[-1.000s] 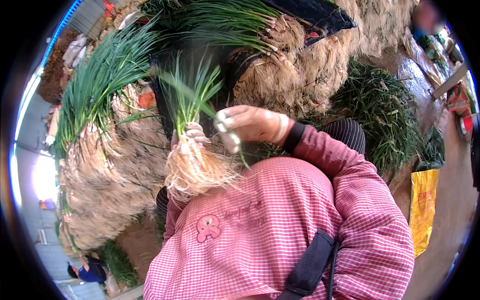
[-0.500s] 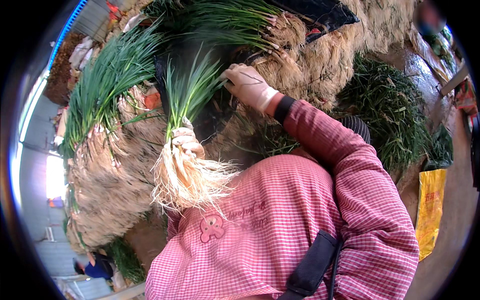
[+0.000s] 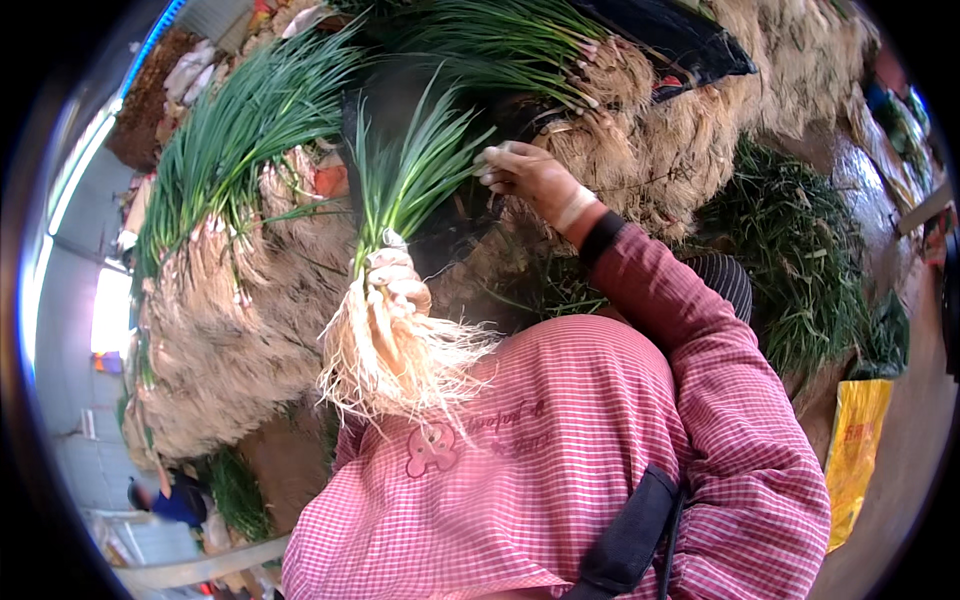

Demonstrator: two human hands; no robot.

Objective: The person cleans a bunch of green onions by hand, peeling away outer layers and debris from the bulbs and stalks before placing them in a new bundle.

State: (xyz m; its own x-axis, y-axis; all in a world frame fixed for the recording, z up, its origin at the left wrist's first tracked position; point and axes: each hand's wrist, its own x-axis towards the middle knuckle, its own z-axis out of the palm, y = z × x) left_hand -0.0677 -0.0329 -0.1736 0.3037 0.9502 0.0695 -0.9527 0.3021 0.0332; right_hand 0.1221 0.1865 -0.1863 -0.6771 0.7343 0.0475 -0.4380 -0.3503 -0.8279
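- Scallion bunch (image 3: 385, 215) is standing leaves-up in front of the checked apron (image 3: 580, 400), its pale roots (image 3: 385, 360) fanning out at the bottom.
- Left hand (image 3: 397, 280), pale-gloved, is wrapping its fingers snugly around the bunch, just above the roots.
- Right hand (image 3: 535, 180) is hovering to the right of the bunch's leaves, fingers bent into a narrow curl; I cannot tell whether they are pinching anything or touching a leaf tip.
- Compared with 1.0 s ago, the right hand is sitting higher and farther out from the bunch's stems, and the thin green strip that was dangling from it is no longer showing; to my eye, a stray leaf is coming off and the bunch is getting tidier.
- Other scallions (image 3: 240, 130) are lying left of the bunch, and 1 more pile (image 3: 510, 50) is lying beyond it, near black plastic sheeting (image 3: 700, 45).
- Cut green leaves (image 3: 800, 265) are forming a heap well to the bunch's right.
- Yellow sack (image 3: 858, 450), far right of the bunch, is carrying red characters.
- Dark lettering (image 3: 505, 425) is running upside down across the apron, below and right of the bunch, beside 1 pink bear-shaped patch (image 3: 432, 450).
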